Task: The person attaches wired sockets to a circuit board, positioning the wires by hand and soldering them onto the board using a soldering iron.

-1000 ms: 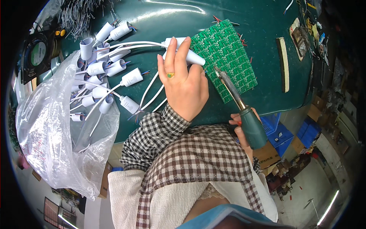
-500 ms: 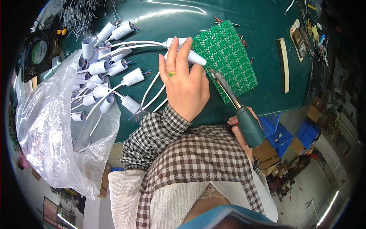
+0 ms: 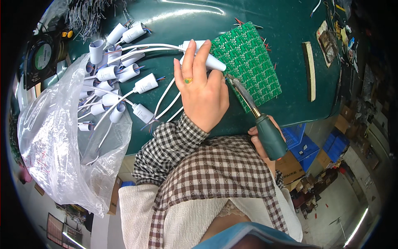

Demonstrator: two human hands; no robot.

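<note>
My left hand (image 3: 203, 89) lies on a white cylindrical part (image 3: 207, 61) with a white cable, pressing it down at the left edge of a green circuit board (image 3: 248, 65) on the dark green table (image 3: 186, 20). A ring shows on one finger. My right hand (image 3: 265, 139), mostly hidden behind the tool, grips the green handle of a soldering iron (image 3: 259, 118). Its metal tip points up-left and sits at the board's near edge, right beside my left thumb.
Several white cylindrical parts with cables (image 3: 112, 79) lie at the left, spilling from a clear plastic bag (image 3: 58, 153). A black fan (image 3: 41, 56) stands far left, loose wires (image 3: 89, 14) behind it. A wooden strip (image 3: 310, 70) lies right of the board. Blue crates (image 3: 304, 143) sit below the table.
The soldering iron tip has moved up-left toward the white part under my left hand. My left hand stays on the part with only slight shifting.
</note>
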